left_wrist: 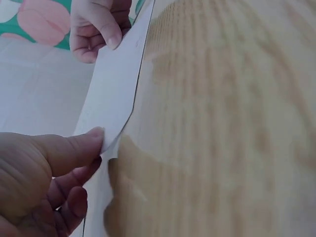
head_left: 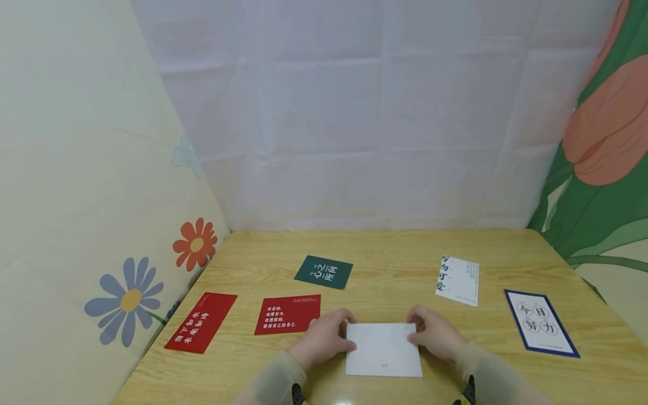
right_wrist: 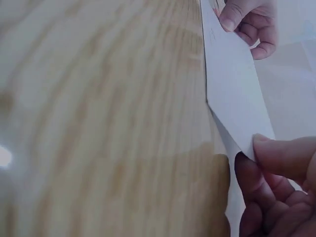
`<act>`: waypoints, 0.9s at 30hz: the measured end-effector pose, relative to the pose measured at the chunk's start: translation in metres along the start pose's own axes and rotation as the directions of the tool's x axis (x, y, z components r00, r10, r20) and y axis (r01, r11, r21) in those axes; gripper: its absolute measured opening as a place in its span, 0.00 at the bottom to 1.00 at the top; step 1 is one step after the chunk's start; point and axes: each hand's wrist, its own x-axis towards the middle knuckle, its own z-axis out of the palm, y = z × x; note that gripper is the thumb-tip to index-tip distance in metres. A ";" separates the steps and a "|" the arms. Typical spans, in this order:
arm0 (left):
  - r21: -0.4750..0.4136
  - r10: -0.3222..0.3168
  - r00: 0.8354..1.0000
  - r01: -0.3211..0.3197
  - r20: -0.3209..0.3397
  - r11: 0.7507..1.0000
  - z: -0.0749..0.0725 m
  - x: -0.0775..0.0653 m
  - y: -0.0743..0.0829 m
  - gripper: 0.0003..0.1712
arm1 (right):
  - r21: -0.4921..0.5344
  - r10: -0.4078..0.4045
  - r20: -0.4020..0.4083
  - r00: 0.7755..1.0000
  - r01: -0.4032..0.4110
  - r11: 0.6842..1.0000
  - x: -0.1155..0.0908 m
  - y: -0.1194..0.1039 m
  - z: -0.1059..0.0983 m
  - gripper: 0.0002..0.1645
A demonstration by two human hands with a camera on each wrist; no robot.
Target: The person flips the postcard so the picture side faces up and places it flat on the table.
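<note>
A white card [head_left: 383, 350] with a small mark near its lower edge lies in front of me, close over the wooden table. My left hand [head_left: 328, 337] pinches its left side, thumb on top and fingers beneath. On the opposite side my right hand [head_left: 436, 333] pinches the card the same way. Both wrist views show the card's near edge at the tabletop while its side edges sit between thumb and fingers. Just left of my left hand lies a red card [head_left: 288, 314] with white writing. The underside of the white card is hidden.
Another red card [head_left: 201, 323] lies at the table's left edge, a dark green card [head_left: 324, 272] farther back. To the right are a white card with black characters [head_left: 458, 281] and a blue-bordered card [head_left: 541, 323]. A white cloth [head_left: 374, 124] hangs behind the table [head_left: 395, 247].
</note>
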 end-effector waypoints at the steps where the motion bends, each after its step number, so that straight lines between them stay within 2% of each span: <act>1: -0.014 -0.002 1.000 0.002 0.001 1.000 0.000 0.000 0.000 0.20 | 0.005 0.001 -0.002 1.000 -0.001 1.000 0.000 0.000 0.000 0.15; 6: -0.071 0.003 1.000 -0.003 -0.003 0.997 -0.004 -0.002 0.001 0.17 | 0.029 -0.003 -0.020 1.000 0.004 1.000 -0.001 0.000 -0.002 0.15; 16: -0.093 0.025 1.000 -0.025 0.004 0.995 -0.017 -0.003 0.006 0.18 | 0.106 -0.039 -0.056 0.998 0.045 0.993 -0.004 -0.006 -0.009 0.14; 21: -0.064 0.041 0.999 -0.043 -0.022 0.997 -0.022 -0.004 0.011 0.18 | 0.096 -0.068 -0.082 0.994 0.076 0.992 -0.004 -0.011 -0.013 0.13; 27: 0.030 0.093 0.992 -0.091 -0.083 0.995 -0.027 -0.003 0.018 0.15 | 0.041 -0.152 -0.131 0.980 0.158 0.987 -0.008 -0.016 -0.017 0.10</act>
